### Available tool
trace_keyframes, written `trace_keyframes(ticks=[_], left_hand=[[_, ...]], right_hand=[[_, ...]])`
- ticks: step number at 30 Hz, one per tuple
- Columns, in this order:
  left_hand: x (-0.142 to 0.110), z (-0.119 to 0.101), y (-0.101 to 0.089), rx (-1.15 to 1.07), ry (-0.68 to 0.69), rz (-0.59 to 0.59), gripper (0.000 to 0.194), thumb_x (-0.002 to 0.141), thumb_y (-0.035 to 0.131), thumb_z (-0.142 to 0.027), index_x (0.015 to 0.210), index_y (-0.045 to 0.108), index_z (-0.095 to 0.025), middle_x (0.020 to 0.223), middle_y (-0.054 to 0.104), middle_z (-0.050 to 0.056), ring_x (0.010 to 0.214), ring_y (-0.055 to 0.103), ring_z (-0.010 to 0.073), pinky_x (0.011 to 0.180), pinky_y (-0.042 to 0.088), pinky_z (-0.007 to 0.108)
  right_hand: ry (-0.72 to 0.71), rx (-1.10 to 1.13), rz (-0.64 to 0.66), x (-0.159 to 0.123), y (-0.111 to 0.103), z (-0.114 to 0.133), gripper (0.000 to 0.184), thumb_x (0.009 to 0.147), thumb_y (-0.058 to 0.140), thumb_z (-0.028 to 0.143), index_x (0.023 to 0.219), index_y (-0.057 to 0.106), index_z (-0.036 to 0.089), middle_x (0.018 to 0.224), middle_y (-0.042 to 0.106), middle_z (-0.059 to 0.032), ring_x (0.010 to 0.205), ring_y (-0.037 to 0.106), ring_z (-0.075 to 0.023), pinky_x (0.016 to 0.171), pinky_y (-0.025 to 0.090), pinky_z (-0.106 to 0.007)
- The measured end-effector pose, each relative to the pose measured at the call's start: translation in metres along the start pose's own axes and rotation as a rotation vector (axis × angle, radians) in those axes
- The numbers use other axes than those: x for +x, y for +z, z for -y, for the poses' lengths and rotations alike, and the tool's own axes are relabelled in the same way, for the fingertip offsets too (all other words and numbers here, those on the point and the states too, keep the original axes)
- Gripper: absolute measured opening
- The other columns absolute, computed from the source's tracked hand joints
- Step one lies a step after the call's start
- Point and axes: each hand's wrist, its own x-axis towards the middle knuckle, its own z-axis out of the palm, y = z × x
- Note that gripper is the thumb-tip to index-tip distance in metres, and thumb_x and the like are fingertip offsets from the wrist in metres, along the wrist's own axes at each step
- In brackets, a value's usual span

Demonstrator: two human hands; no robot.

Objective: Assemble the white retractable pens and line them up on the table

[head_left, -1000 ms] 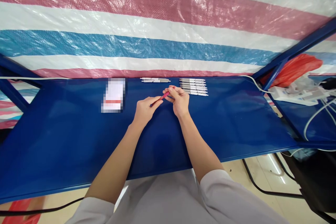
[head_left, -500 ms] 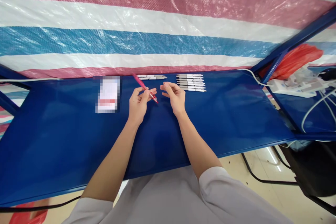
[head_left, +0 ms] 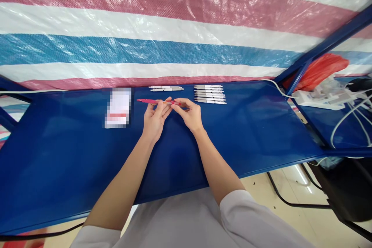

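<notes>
A red pen [head_left: 149,101] lies level between my two hands above the blue table [head_left: 72,151]. My left hand [head_left: 155,118] pinches it near the middle with thumb and fingers. My right hand [head_left: 189,113] pinches the pen's right end with its fingertips. Just behind my hands, two white pens [head_left: 165,88] lie side by side, and a row of several white pens [head_left: 209,93] lies to their right.
A blurred white card with a red band [head_left: 117,107] lies left of my hands. A striped tarpaulin [head_left: 174,27] hangs behind the table. At the right, a power strip [head_left: 318,99], white cables [head_left: 348,120] and a red bag [head_left: 319,69] sit on a neighbouring blue surface.
The red pen swung from slanted in my left hand alone to level, and my right hand came back and closed on its right end.
</notes>
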Motion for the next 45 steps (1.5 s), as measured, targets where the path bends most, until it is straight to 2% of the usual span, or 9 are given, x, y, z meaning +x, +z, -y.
trace_keyframes(ticks=[6,9,15,19,24,28,32,39,45], left_hand=[[0.004,-0.003,-0.003,-0.042,-0.026,-0.107,0.039,0.09,0.054,-0.055,0.105,0.06,-0.02,0.114,0.072,0.013,0.106,0.069,0.0242,0.092,0.055,0.041],[0.002,-0.002,-0.001,0.059,-0.011,-0.085,0.044,0.091,0.051,-0.057,0.102,0.065,-0.016,0.111,0.073,0.015,0.103,0.07,0.025,0.087,0.057,0.04],[-0.008,-0.006,-0.006,0.699,0.333,0.045,0.036,0.094,0.051,-0.046,0.108,0.07,-0.019,0.112,0.073,0.009,0.106,0.066,0.0233,0.097,0.05,0.04],[-0.008,-0.002,-0.016,1.05,0.517,0.12,0.033,0.092,0.053,-0.04,0.112,0.07,-0.019,0.115,0.072,0.01,0.117,0.06,0.0269,0.106,0.042,0.046],[-0.01,0.007,-0.021,1.342,0.435,0.197,0.044,0.091,0.054,-0.041,0.13,0.061,-0.023,0.144,0.052,0.011,0.137,0.042,0.0348,0.115,0.022,0.058],[-0.011,0.011,-0.022,1.407,0.401,0.213,0.051,0.09,0.053,-0.047,0.136,0.056,-0.026,0.15,0.045,0.011,0.14,0.036,0.0377,0.116,0.013,0.062],[-0.01,0.014,-0.024,1.439,0.415,0.211,0.052,0.091,0.052,-0.049,0.137,0.055,-0.027,0.15,0.044,0.012,0.14,0.036,0.0386,0.115,0.013,0.063],[-0.005,0.008,-0.024,1.477,0.388,0.235,0.052,0.091,0.052,-0.051,0.136,0.057,-0.027,0.149,0.045,0.013,0.139,0.037,0.0406,0.113,0.017,0.066],[0.002,0.01,-0.031,1.492,0.42,0.208,0.055,0.089,0.053,-0.054,0.137,0.056,-0.027,0.149,0.045,0.013,0.139,0.037,0.0405,0.114,0.014,0.066]], right_hand=[[0.032,0.23,0.005,0.003,0.004,-0.001,0.023,0.069,0.079,0.035,0.087,0.07,0.024,0.096,0.074,0.0013,0.089,0.07,-0.0139,0.08,0.057,-0.026],[0.054,0.392,-0.054,0.004,0.008,0.0,0.024,0.072,0.076,0.04,0.087,0.066,0.024,0.099,0.075,-0.0002,0.094,0.07,-0.0148,0.077,0.059,-0.026],[0.171,0.638,-0.362,0.014,-0.001,-0.008,0.024,0.078,0.068,0.043,0.092,0.061,0.024,0.103,0.073,0.0001,0.087,0.071,-0.0134,0.073,0.06,-0.027],[0.175,0.766,-0.441,0.02,-0.007,-0.014,0.021,0.081,0.064,0.043,0.094,0.06,0.027,0.092,0.069,0.0062,0.083,0.069,-0.0091,0.08,0.058,-0.026],[0.126,0.79,-0.387,0.019,-0.008,-0.014,0.018,0.087,0.054,0.048,0.088,0.056,0.03,0.075,0.058,0.009,0.067,0.061,-0.007,0.087,0.056,-0.03],[0.071,0.834,-0.334,0.02,-0.012,-0.013,0.021,0.091,0.051,0.049,0.081,0.054,0.031,0.06,0.042,0.0096,0.046,0.038,-0.0072,0.063,0.052,-0.021],[0.06,0.934,-0.292,0.022,-0.018,-0.012,0.026,0.095,0.043,0.044,0.077,0.056,0.029,0.057,0.032,0.0071,0.046,0.028,-0.0108,0.051,0.041,-0.022],[-0.036,1.205,-0.342,0.019,-0.018,-0.017,0.031,0.092,0.037,0.033,0.064,0.048,0.025,0.058,0.027,0.0051,0.05,0.026,-0.0132,0.052,0.036,-0.028],[-0.073,1.247,-0.376,0.026,-0.025,-0.026,0.028,0.087,0.038,0.032,0.06,0.039,0.024,0.057,0.024,0.0054,0.05,0.024,-0.0136,0.051,0.033,-0.03]])
